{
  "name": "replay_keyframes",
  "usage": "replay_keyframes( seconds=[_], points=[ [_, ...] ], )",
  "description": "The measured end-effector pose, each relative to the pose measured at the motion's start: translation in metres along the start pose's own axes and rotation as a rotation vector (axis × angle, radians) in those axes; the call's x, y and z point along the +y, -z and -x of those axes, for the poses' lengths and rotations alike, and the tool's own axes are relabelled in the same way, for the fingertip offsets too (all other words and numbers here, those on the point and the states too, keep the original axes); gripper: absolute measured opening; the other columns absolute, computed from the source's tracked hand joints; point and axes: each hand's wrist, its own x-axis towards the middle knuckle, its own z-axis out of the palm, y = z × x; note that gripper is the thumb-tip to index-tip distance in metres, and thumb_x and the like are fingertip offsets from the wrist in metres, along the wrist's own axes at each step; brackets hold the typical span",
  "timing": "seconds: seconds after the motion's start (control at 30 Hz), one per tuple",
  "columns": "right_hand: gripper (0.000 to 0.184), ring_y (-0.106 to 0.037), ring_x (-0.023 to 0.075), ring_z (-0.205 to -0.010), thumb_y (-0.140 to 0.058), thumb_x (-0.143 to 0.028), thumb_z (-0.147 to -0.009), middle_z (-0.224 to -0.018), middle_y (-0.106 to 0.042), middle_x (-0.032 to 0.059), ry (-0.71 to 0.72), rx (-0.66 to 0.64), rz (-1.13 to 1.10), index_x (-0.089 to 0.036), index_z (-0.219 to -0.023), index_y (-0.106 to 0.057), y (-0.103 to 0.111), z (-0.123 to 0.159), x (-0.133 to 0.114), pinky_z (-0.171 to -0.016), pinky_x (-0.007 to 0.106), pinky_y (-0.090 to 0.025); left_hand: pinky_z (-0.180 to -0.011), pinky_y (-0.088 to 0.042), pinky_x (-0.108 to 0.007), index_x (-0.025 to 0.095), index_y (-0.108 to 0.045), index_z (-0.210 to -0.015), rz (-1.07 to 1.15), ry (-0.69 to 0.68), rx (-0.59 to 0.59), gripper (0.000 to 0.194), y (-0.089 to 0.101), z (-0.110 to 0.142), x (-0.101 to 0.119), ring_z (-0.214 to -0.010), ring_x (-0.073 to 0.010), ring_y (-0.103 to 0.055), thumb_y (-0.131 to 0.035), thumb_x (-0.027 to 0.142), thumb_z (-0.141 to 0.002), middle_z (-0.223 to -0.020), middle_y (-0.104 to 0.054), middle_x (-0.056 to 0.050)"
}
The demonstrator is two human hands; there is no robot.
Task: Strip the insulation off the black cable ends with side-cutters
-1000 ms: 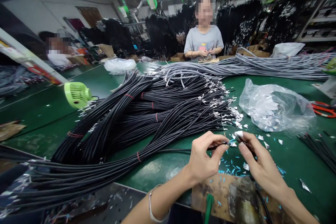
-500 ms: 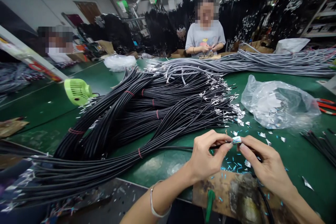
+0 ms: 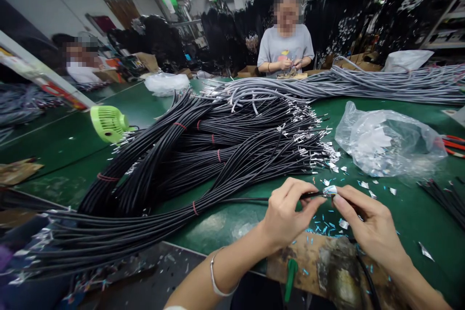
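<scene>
A single black cable [image 3: 250, 200] runs from the near bundle into my left hand [image 3: 288, 213]. My left fingers are closed round the cable close to its end, the thumb below it. At that end sits a silvery foil wrap [image 3: 330, 190] with some blue showing, between my two hands. My right hand [image 3: 374, 223] pinches the foil's right side between thumb and forefinger; its other fingers are curled and partly hidden. Below my hands, blue and silver scraps [image 3: 323, 226] lie about the front edge of a stained wooden board [image 3: 305, 252].
Black cable bundles [image 3: 163, 164] tied with red bands spread over the green table [image 3: 214, 232]. Grey cables [image 3: 290, 88] lie behind. A clear plastic bag [image 3: 392, 147], red-handled tool [image 3: 454, 145] and green fan [image 3: 107, 123] stand around. A co-worker [image 3: 285, 46] works opposite.
My left thumb has drawn back from the foil a little, and the foil now tilts up slightly to the right. The scene has shifted slightly with the camera.
</scene>
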Motion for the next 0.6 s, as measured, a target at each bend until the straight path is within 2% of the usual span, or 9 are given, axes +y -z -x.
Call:
replay_keyframes(
  seconds=[0.13,0.37,0.47,0.6],
  points=[
    [0.016,-0.057,0.0139,-0.07,-0.056,-0.025,-0.084,-0.08,-0.063,0.0027,0.024,0.056,0.016,-0.019,-0.092,-0.068,-0.004,0.001,-0.001,-0.062,0.023,-0.047,-0.057,-0.051,-0.023,0.015,-0.064,-0.08,-0.106,-0.06,0.054,0.003,-0.002,0.003,-0.002,-0.061,-0.0132,-0.062,-0.063,0.018,-0.081,-0.069,-0.069,-0.003],
    [0.012,-0.057,0.0146,-0.07,-0.056,-0.02,-0.084,-0.082,-0.063,0.0032,0.09,0.086,0.079,-0.019,-0.092,-0.066,-0.006,0.002,-0.002,-0.064,0.026,-0.045,-0.058,-0.049,-0.023,0.014,-0.065,-0.085,-0.148,-0.002,-0.075,0.013,0.004,0.002,0.0,-0.058,-0.0127,-0.061,-0.053,0.018,-0.087,-0.069,-0.068,-0.004],
    [0.011,-0.058,0.016,-0.072,-0.056,-0.019,-0.084,-0.083,-0.064,0.0042,0.111,0.083,0.09,-0.019,-0.091,-0.065,-0.006,0.003,-0.002,-0.066,0.027,-0.045,-0.051,-0.046,-0.022,0.013,-0.066,-0.079,-0.051,0.142,-0.196,0.021,0.009,-0.004,0.0,-0.05,-0.0116,-0.056,-0.049,0.02,-0.088,-0.057,-0.062,-0.003],
    [0.009,-0.057,0.0159,-0.07,-0.056,-0.02,-0.084,-0.082,-0.064,0.0035,0.104,0.083,0.097,-0.021,-0.088,-0.064,-0.005,0.005,0.001,-0.064,0.027,-0.045,-0.039,-0.035,-0.018,0.013,-0.064,-0.071,0.246,0.443,-0.371,0.027,0.012,-0.009,-0.002,-0.037,-0.0074,-0.045,-0.046,0.023,-0.089,-0.042,-0.047,0.004]
  ],
)
